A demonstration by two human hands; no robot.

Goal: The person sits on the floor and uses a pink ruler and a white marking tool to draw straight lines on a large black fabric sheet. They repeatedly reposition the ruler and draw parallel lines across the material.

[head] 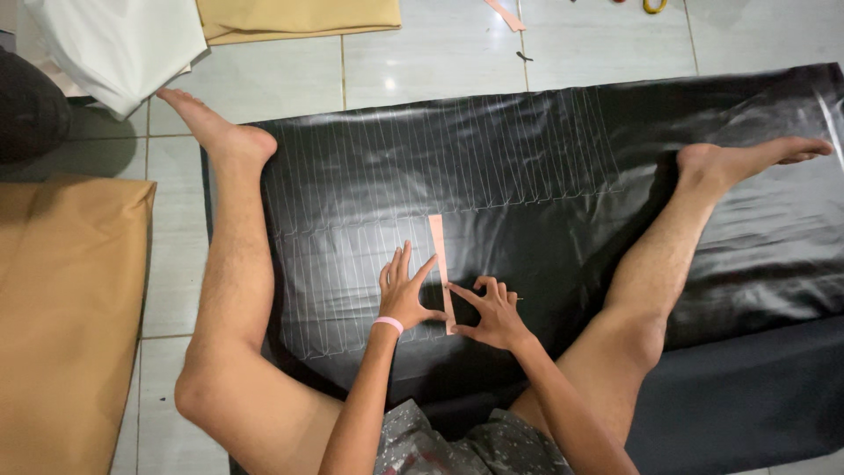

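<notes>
Pale tiled floor (422, 62), person seated on it with legs spread around a black sheet (527, 176) laid flat. Left hand (403, 290): fingers spread, palm pressed flat on the sheet, touching the left edge of a narrow pink strip (440, 264). Right hand (492, 312): fingers bent and splayed, fingertips at the strip's lower right edge; whether it pinches a marking tool cannot be told. Strip: upright on the sheet, between both hands, midway between the legs. Pink wristband (388, 324) on left wrist. Sheet: rows of thin white lines left of and above the strip. Tan fabric (70, 308) at far left, another tan piece (299, 18) and white cloth (114, 44) at top.
</notes>
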